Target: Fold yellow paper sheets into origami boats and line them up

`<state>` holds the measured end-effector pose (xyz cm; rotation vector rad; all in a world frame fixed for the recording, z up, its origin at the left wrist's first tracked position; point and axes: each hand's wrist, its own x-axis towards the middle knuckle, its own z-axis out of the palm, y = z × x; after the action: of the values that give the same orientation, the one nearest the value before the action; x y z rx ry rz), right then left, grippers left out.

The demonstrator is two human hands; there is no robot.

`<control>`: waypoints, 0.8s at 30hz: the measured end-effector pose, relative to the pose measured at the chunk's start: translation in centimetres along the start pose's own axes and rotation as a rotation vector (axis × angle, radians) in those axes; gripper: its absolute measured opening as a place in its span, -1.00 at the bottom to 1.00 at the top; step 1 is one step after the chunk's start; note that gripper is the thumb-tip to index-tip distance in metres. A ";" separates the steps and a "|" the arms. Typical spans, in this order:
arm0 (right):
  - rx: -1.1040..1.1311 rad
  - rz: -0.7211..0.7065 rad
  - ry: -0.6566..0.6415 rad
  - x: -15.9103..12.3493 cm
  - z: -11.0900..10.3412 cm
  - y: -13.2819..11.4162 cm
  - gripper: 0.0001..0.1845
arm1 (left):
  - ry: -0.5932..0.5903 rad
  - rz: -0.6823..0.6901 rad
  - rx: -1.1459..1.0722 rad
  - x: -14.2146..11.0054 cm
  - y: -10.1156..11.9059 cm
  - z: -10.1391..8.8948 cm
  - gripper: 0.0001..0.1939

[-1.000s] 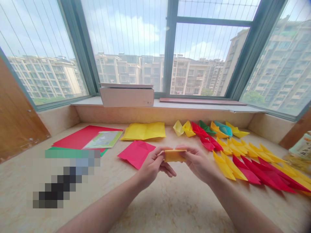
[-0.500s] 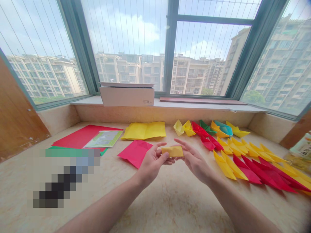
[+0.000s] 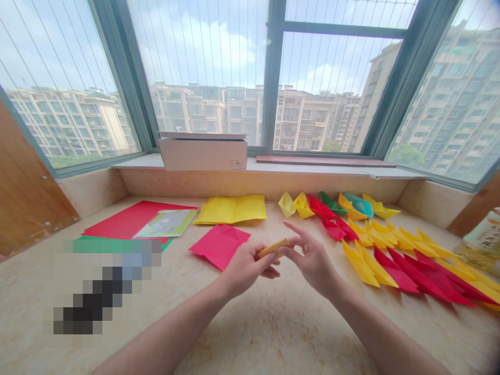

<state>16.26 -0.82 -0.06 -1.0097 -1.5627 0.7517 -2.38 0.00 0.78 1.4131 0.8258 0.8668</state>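
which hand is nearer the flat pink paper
Left: the left hand is just right of the pink paper, overlapping its edge in view; the right hand is farther right.

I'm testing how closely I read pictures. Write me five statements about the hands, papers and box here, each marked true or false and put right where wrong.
1. The left hand holds a small folded yellow paper. True.
2. The right hand holds the pink paper. False: the pink paper lies on the counter; the right hand is at the folded yellow paper.
3. The white box stands on the window sill. True.
4. Every paper boat is yellow. False: some are red and one is green.
5. The red sheet lies to the left of the pink paper. True.
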 end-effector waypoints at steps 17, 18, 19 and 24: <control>0.240 0.049 -0.108 -0.2 0.4 -0.7 -0.55 | -0.091 0.076 0.033 -0.1 -0.7 0.5 -0.65; 0.272 0.048 -0.163 -0.1 0.4 -0.9 -0.53 | -0.080 0.092 0.029 -0.2 -0.5 0.5 -0.66; 0.287 0.037 -0.218 -0.1 0.4 -1.1 -0.53 | -0.070 0.104 0.028 -0.2 -0.4 0.6 -0.66; 0.244 0.024 -0.249 -0.4 0.4 -1.6 -0.51 | -0.078 0.115 0.005 -0.2 -0.2 0.8 -0.66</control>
<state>15.50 -1.82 1.04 -0.7788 -1.6231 1.0903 -1.74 -0.51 0.55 1.5009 0.6937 0.8912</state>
